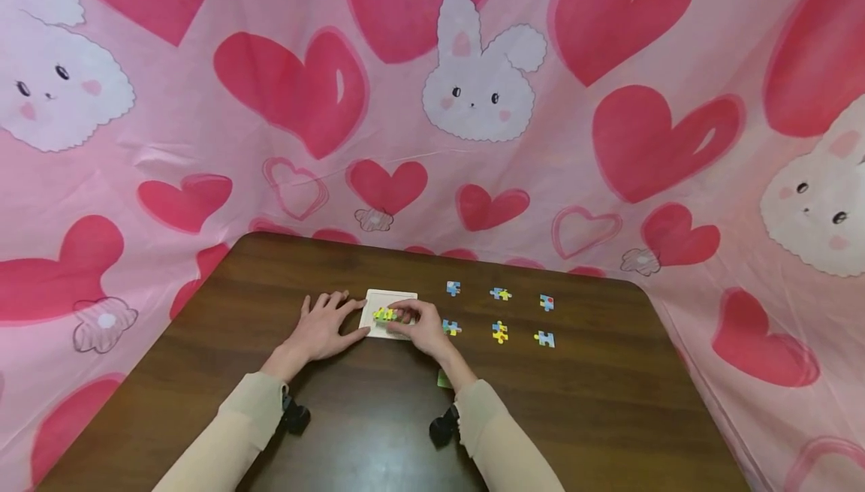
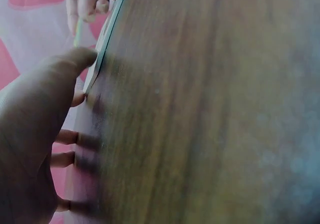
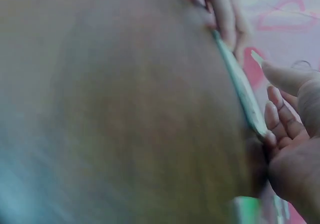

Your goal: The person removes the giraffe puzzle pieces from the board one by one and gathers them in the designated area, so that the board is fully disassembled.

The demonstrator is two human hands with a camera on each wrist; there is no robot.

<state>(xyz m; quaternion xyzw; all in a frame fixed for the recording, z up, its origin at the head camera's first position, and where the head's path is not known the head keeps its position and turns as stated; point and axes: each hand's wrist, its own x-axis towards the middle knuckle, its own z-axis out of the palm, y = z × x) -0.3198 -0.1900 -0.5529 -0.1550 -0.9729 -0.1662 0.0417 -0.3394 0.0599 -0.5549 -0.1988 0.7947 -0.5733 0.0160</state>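
Note:
My right hand pinches a yellow and green jigsaw puzzle piece between thumb and fingers, just above a white square puzzle tray. In the right wrist view the piece shows as a thin pale edge at the fingertips, raised off the tray. My left hand lies spread at the tray's left side, thumb and index fingertip touching its edge. Seen from the left wrist, the thumb meets the tray's rim and the other fingertips rest on the table. The right hand hides part of the tray's inside.
Several loose puzzle pieces lie in two rows on the brown wooden table to the right, among them a yellow one and a blue one. A green item is partly hidden under the right forearm. Pink heart-print cloth hangs behind.

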